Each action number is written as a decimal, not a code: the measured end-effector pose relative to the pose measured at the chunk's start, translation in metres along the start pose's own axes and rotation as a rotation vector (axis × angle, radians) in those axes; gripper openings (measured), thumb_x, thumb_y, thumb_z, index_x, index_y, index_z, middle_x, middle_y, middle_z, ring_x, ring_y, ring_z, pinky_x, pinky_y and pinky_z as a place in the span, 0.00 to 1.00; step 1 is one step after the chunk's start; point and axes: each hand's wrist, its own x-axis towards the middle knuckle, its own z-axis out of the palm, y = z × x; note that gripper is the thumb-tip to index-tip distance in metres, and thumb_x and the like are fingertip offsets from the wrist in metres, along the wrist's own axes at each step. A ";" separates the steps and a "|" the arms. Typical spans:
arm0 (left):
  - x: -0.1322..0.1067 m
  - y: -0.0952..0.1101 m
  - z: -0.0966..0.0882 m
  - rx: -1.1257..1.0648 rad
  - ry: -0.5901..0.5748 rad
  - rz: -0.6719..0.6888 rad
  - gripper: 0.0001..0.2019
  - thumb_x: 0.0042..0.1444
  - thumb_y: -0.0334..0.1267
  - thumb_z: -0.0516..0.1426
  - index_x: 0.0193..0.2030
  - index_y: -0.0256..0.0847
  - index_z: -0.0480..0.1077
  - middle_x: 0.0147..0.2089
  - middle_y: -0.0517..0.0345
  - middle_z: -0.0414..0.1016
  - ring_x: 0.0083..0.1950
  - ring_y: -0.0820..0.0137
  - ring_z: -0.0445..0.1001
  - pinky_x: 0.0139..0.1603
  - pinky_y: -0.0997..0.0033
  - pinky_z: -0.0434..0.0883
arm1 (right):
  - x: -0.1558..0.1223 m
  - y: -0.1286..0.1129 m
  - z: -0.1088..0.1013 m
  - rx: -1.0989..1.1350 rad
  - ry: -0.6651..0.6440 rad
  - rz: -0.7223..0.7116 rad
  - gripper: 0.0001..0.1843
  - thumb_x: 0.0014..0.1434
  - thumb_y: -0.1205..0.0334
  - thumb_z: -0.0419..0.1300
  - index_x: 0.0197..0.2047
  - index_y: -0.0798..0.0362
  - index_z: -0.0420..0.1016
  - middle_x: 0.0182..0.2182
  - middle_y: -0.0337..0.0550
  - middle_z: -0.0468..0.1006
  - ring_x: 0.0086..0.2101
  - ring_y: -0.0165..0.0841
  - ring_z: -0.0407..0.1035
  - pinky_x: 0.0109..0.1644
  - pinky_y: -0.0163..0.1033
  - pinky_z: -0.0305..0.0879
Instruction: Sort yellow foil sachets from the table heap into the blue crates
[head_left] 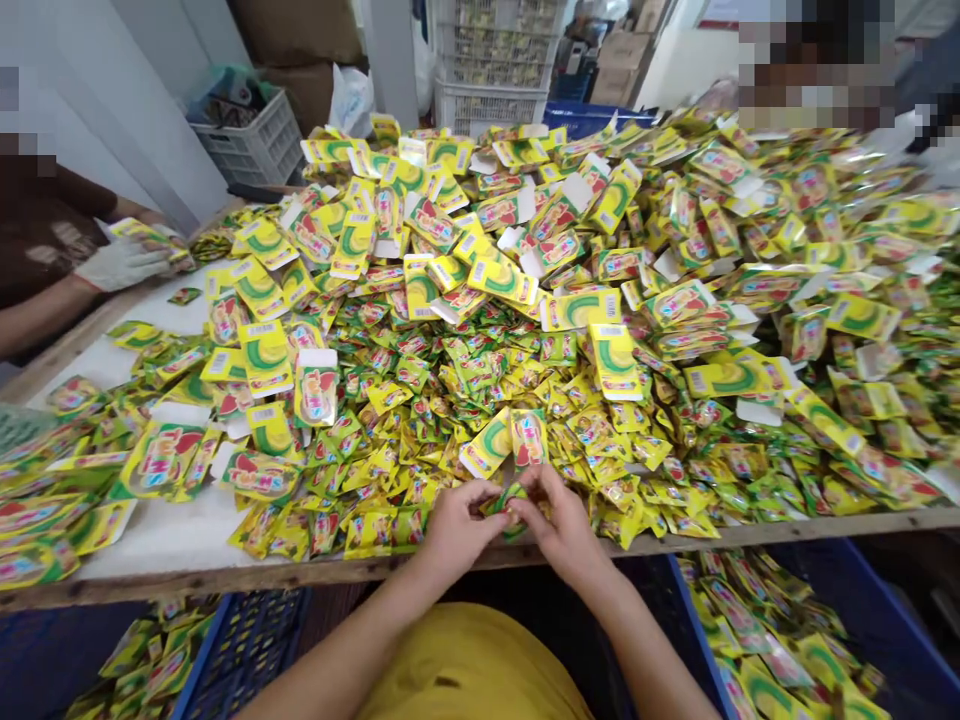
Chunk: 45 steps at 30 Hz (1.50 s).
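Close to the table's front edge, my left hand (463,525) and my right hand (561,522) meet with fingers pinched around small green candy sachets (514,498). How many they grip is hidden by the fingers. Just beyond my right fingertips stands a small yellow-and-red printed carton (529,437); I cannot tell whether the fingers touch it. Another yellow-and-green carton (486,446) leans beside it on the left. Loose yellow and green sachets (420,430) lie in a thick heap in front of and around both hands.
Many flat cartons (502,280) are piled across the table (172,555). On the left, a co-worker's gloved hand (127,262) holds cartons. Blue crates (694,610) with packets stand below the table edge. White crates (491,105) are stacked behind.
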 end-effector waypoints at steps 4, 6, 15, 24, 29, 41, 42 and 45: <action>0.012 0.022 -0.010 0.189 -0.194 0.187 0.09 0.54 0.34 0.60 0.41 0.36 0.75 0.38 0.53 0.80 0.39 0.66 0.77 0.41 0.71 0.72 | -0.011 0.000 -0.011 0.136 -0.048 0.113 0.07 0.58 0.57 0.60 0.35 0.52 0.73 0.27 0.38 0.74 0.28 0.31 0.67 0.32 0.34 0.65; 0.026 0.043 -0.021 0.412 -0.380 0.423 0.14 0.58 0.31 0.56 0.50 0.40 0.72 0.47 0.52 0.78 0.49 0.64 0.75 0.52 0.66 0.70 | -0.017 0.006 -0.021 0.242 0.019 0.192 0.10 0.58 0.54 0.60 0.34 0.53 0.74 0.26 0.39 0.74 0.27 0.31 0.67 0.28 0.33 0.65; 0.096 0.083 -0.001 1.213 -0.611 0.977 0.23 0.46 0.19 0.58 0.50 0.38 0.67 0.70 0.38 0.52 0.72 0.49 0.42 0.65 0.35 0.41 | -0.040 0.027 -0.054 0.653 0.553 0.499 0.16 0.45 0.53 0.70 0.33 0.55 0.76 0.29 0.40 0.78 0.25 0.31 0.70 0.29 0.36 0.72; 0.033 0.060 0.013 0.824 0.003 0.318 0.16 0.47 0.42 0.62 0.40 0.42 0.62 0.34 0.56 0.73 0.36 0.61 0.74 0.34 0.66 0.67 | 0.007 -0.028 -0.036 0.312 0.634 0.079 0.11 0.54 0.59 0.64 0.41 0.51 0.77 0.37 0.44 0.79 0.38 0.37 0.72 0.44 0.42 0.69; 0.018 0.023 0.014 0.578 0.274 0.067 0.16 0.44 0.35 0.62 0.39 0.42 0.61 0.34 0.56 0.71 0.36 0.62 0.73 0.34 0.68 0.66 | 0.024 -0.026 -0.005 -0.071 0.210 -0.099 0.06 0.58 0.66 0.59 0.38 0.51 0.77 0.34 0.44 0.74 0.36 0.35 0.71 0.42 0.39 0.66; 0.001 0.010 -0.043 -0.221 -0.142 0.065 0.15 0.48 0.42 0.64 0.40 0.36 0.71 0.35 0.59 0.74 0.37 0.69 0.71 0.38 0.74 0.65 | 0.049 -0.048 -0.019 -0.209 -0.241 -0.189 0.10 0.56 0.72 0.59 0.42 0.52 0.72 0.32 0.40 0.75 0.33 0.33 0.70 0.37 0.36 0.63; 0.001 0.008 -0.047 -0.263 -0.145 0.051 0.15 0.48 0.43 0.65 0.38 0.35 0.72 0.34 0.59 0.74 0.36 0.69 0.71 0.37 0.74 0.65 | 0.050 -0.047 -0.016 -0.188 -0.188 -0.190 0.08 0.55 0.71 0.60 0.39 0.52 0.72 0.30 0.38 0.75 0.31 0.33 0.70 0.35 0.36 0.63; -0.001 0.003 -0.048 -0.328 -0.043 0.062 0.15 0.46 0.42 0.66 0.38 0.35 0.73 0.34 0.59 0.75 0.37 0.68 0.71 0.39 0.74 0.66 | 0.051 -0.046 -0.002 -0.196 -0.084 -0.296 0.02 0.56 0.68 0.62 0.32 0.52 0.75 0.30 0.41 0.74 0.32 0.34 0.68 0.37 0.39 0.64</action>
